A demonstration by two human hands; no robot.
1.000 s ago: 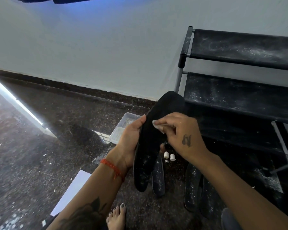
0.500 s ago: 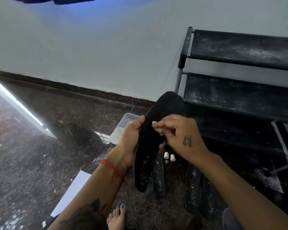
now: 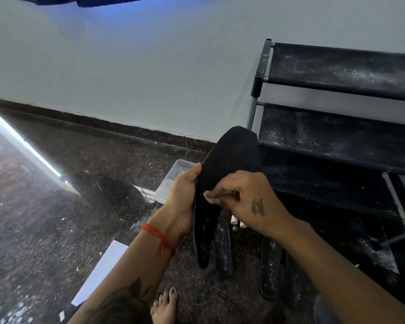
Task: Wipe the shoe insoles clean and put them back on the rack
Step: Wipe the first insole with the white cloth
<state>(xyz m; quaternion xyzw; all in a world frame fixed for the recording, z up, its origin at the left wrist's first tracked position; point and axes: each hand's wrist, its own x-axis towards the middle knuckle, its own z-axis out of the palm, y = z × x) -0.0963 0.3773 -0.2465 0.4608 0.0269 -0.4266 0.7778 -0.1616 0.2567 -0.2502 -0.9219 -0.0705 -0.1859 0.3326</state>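
Wiping a dusty insole

Left hand (image 3: 181, 202) grips the long black fabric insole (image 3: 220, 183); right hand (image 3: 246, 199) fingers pinch a small white wipe (image 3: 209, 198) against it.

Right hand (image 3: 248, 199), with the small white wipe (image 3: 208, 197) pinched at its fingertips, slid down the face of the long black fabric insole (image 3: 222, 174), from just above the left hand's thumb tip to level with the left palm. Wipe now pressed nearer the insole's narrow middle, close beside the left hand (image 3: 182, 202). Fingers curled tighter over the wipe than a second ago, less white showing. Insole tipped very slightly, toe end barely shifted.
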